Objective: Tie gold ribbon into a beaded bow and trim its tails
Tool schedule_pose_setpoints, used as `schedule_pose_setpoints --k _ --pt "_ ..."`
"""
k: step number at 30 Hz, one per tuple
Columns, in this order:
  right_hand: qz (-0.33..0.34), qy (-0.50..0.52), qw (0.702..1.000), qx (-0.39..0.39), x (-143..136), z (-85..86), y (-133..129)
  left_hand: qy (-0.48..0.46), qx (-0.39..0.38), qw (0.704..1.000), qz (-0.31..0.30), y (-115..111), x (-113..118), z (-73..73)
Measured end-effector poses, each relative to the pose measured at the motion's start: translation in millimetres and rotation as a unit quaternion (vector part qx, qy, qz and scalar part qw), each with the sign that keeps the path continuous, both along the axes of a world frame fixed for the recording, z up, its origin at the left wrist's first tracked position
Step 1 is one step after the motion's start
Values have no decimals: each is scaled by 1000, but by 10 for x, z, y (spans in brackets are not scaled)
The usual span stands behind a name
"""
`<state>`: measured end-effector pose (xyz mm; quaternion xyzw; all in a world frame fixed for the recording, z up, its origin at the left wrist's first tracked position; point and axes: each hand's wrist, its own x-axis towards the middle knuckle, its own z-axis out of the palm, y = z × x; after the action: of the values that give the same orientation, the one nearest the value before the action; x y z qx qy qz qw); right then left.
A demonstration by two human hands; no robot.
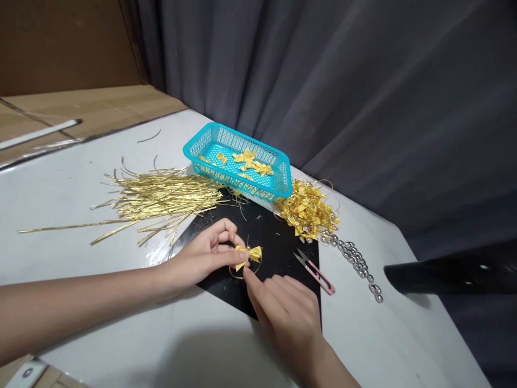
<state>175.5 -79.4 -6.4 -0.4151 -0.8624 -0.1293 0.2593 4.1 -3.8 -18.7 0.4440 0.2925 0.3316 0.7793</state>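
Over the black mat (pixel 278 237), a small yellow ribbon bow (pixel 255 253) is pinched between the thumb and fingers of my left hand (pixel 214 250). A thin gold cord (pixel 236 277) curves in a loop below the bow. My right hand (pixel 286 310) is closed, its thumb and forefinger pinched at the bow's lower edge by the cord; the fingertips partly hide what they grip. Pink-handled thread snips (pixel 319 276) lie on the mat, right of my hands.
A turquoise basket (pixel 238 183) with several bows stands behind the mat. Loose gold cords (pixel 161 196) spread to the left. A heap of yellow bows (pixel 307 210) and a line of silvery beads (pixel 355 258) lie to the right. A black bar (pixel 448 274) juts in at the right.
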Motion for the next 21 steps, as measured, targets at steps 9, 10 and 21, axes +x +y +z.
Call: schedule_pose_setpoints --k 9,10,21 --pt "22 138 978 -155 -66 140 -68 13 46 999 -23 12 -25 -12" --pt "18 159 974 -160 -64 172 -76 13 55 998 -24 16 -26 -11" --pt "-132 492 747 -427 9 87 143 98 219 969 -49 -66 -52 45"
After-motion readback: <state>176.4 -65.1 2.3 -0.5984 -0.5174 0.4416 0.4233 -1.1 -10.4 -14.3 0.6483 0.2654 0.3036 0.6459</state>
